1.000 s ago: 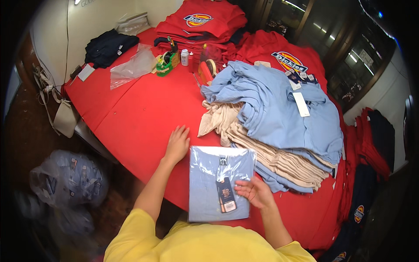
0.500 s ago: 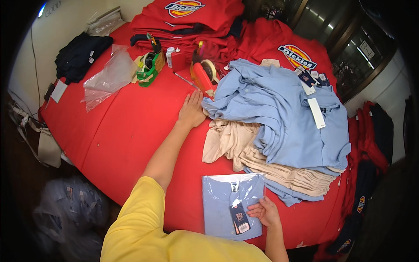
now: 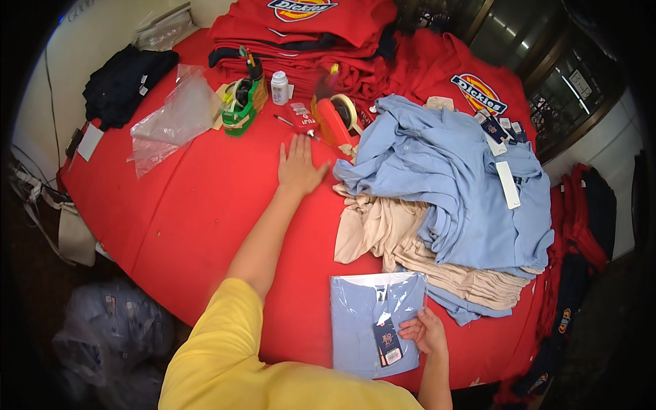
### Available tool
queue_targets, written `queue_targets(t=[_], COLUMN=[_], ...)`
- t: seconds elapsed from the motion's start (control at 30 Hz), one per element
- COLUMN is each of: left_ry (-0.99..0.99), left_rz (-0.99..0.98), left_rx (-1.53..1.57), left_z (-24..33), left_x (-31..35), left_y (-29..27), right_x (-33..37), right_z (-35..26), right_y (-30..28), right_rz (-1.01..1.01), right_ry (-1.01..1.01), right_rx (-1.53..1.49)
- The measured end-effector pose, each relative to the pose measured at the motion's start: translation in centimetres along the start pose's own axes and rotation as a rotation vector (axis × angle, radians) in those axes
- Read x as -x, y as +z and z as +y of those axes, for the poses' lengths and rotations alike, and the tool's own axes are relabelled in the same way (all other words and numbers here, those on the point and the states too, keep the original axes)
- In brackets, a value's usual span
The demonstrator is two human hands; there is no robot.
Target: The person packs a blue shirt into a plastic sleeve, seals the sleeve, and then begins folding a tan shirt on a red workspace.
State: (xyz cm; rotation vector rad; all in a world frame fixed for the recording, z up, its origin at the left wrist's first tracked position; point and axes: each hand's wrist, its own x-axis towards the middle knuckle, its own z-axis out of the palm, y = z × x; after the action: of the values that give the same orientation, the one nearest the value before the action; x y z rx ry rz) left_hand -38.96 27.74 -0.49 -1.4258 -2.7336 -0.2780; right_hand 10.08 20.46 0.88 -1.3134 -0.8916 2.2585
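My left hand (image 3: 299, 167) lies flat on the red tabletop cover (image 3: 225, 198), open, its thumb spread out. Just beyond its fingertips are a small red item with white print (image 3: 301, 115) and a thin pen (image 3: 283, 121). Near me, a folded light blue shirt in a clear plastic bag (image 3: 355, 328) lies flat, with a dark hang tag (image 3: 387, 342) showing. Loosely bent and slightly apart, the fingers of my right hand (image 3: 425, 333) rest over the bag's right edge. I see no firm grip there.
Light blue shirts (image 3: 471, 205) and beige garments (image 3: 383, 229) are heaped at right. Behind stand a green tape dispenser (image 3: 239, 119), a red tape dispenser (image 3: 331, 119), a white bottle (image 3: 279, 89) and stacked red garments (image 3: 294, 41). Clear plastic bags (image 3: 174, 113) and dark clothing (image 3: 123, 85) lie far left.
My left hand has moved left, away from the shirt heap, with its thumb spreading. The small red item now lies nearer, in front of the bottle. My right hand stays at the bagged shirt.
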Motion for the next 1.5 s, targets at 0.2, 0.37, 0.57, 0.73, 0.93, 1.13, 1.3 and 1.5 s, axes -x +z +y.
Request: queue_targets(t=[0.2, 0.37, 0.57, 0.73, 0.93, 1.13, 1.3, 1.5], left_ry=[-0.196, -0.397, -0.808, -1.354, -1.555, -1.087, -0.579, -0.472], left_rz=[0.082, 0.096, 0.145, 0.227, 0.066, 0.593, 0.649, 0.439], left_rx=[0.031, 0.017, -0.072, 0.504, 1.275, 0.694, 0.296, 0.503], left_z=[-3.6, -11.2, -22.7, -28.6, -23.6, -23.4, -18.0, -13.5], left_x=[-3.0, 2.1, 20.9, 41.8, 48.4, 46.4, 37.5, 28.1], left_y=[0.6, -0.3, -2.8, -0.2, 4.7, 2.9, -6.6, -6.1], right_x=[-0.2, -0.5, 0.1, -1.1, -12.0, -17.2, -24.1, -31.3], right_z=[-0.6, -0.4, 0.1, -1.8, -0.2, -1.9, -8.7, -13.1], right_y=[0.5, 0.5, 0.4, 7.6, 21.1, 30.2, 32.8, 38.4], right_rz=[0.027, 0.022, 0.009, -0.131, -0.519, -0.607, 0.240, 0.290], right_ry=[-0.022, -0.011, -0.063, -0.024, 0.262, 0.067, -1.659, -1.525], right_rx=[0.028, 0.040, 0.066, -0.082, -0.497, 0.067, 1.351, 2.072])
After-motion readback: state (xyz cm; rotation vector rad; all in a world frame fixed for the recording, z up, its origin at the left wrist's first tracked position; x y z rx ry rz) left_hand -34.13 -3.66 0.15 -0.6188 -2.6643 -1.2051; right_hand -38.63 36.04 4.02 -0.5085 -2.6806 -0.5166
